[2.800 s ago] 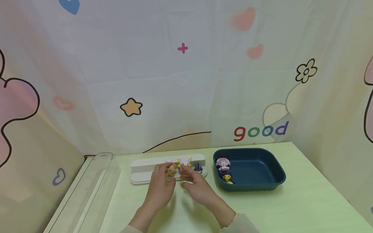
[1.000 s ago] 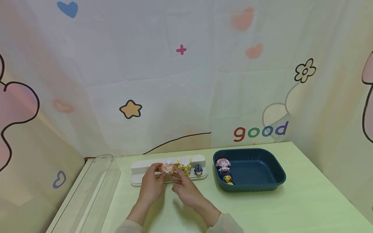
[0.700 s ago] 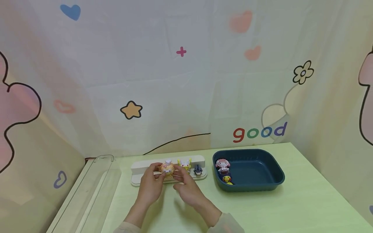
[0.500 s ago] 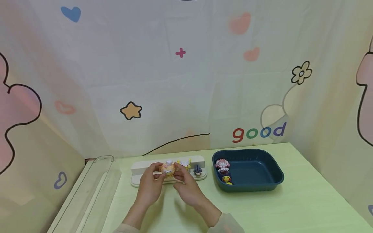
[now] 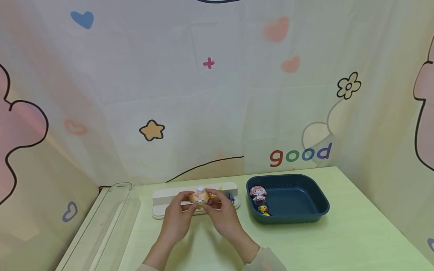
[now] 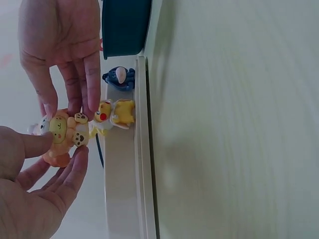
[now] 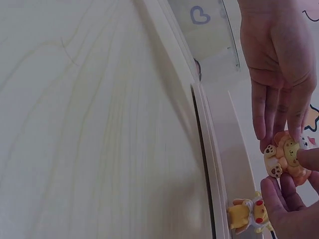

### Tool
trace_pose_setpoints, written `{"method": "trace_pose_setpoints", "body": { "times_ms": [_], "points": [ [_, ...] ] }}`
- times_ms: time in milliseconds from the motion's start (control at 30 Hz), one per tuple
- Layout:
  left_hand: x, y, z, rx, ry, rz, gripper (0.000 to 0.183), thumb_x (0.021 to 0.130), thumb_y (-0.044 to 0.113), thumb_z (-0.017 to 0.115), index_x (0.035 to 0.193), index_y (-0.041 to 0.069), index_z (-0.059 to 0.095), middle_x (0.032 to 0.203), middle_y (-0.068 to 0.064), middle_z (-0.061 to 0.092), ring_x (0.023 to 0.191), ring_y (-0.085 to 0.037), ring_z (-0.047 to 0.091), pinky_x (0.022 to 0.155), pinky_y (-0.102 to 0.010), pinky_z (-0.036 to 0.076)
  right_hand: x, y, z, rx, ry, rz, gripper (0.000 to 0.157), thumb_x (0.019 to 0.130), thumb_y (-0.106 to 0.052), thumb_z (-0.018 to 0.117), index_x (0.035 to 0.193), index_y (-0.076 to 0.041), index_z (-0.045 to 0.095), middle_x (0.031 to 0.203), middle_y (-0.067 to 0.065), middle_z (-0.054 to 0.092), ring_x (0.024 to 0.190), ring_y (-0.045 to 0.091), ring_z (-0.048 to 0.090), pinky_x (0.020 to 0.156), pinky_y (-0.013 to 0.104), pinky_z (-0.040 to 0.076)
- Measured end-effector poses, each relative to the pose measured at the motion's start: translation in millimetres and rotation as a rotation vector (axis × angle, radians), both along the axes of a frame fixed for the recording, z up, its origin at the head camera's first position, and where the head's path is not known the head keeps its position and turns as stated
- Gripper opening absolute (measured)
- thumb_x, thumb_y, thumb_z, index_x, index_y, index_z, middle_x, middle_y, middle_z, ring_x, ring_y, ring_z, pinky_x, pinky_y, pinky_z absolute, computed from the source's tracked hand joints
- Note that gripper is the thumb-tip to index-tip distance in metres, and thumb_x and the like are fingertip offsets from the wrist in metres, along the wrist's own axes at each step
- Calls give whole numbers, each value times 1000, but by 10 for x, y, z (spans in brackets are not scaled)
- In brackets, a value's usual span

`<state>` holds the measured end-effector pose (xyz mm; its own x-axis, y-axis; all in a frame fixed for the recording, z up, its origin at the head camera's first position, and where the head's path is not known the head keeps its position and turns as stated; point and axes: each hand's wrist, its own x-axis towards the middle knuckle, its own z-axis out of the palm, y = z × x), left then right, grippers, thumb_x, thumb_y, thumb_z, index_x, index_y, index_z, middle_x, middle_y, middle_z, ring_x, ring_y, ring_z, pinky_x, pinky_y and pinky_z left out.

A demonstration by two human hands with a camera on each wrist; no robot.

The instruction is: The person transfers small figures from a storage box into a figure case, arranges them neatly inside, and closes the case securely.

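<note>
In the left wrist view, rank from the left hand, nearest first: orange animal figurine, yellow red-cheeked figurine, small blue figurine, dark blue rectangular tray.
1. Orange animal figurine: gripped by the left hand
2. Yellow figurine: on the white base
3. Blue figurine: same base, further right
4. Tray: farthest right

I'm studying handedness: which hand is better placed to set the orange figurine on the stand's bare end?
Probably the left grip: it pinches the orange figurine on the side toward the bare end of the white stand; the right grip is nearer the yellow figurine.
</note>
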<state>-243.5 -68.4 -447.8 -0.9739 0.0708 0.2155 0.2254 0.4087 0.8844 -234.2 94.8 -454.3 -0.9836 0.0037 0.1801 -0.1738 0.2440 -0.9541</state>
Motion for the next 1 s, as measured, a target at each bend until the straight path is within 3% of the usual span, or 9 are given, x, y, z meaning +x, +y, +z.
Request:
{"method": "trace_pose_setpoints", "body": {
  "times_ms": [267, 1000],
  "points": [
    [20, 64, 34, 3, 13, -13, 35, 98, 6, 69, 133, 7, 62, 126, -18, 66, 105, -30, 74, 83, -36, 62, -14, 63, 16, 16, -14, -43, 42, 96, -8, 72, 135, -21, 65, 104, 10, 64, 91, 17, 64, 75, 25, 57],
    [15, 198, 82, -14, 16, -42, 34, 99, 4, 67, 132, 8, 63, 124, -16, 67, 102, -25, 74, 80, -34, 62, -27, 254, 31, 41, -7, -46, 39, 97, -8, 70, 133, -22, 67, 103, 10, 69, 89, 17, 65, 75, 24, 56]
  ]
}}
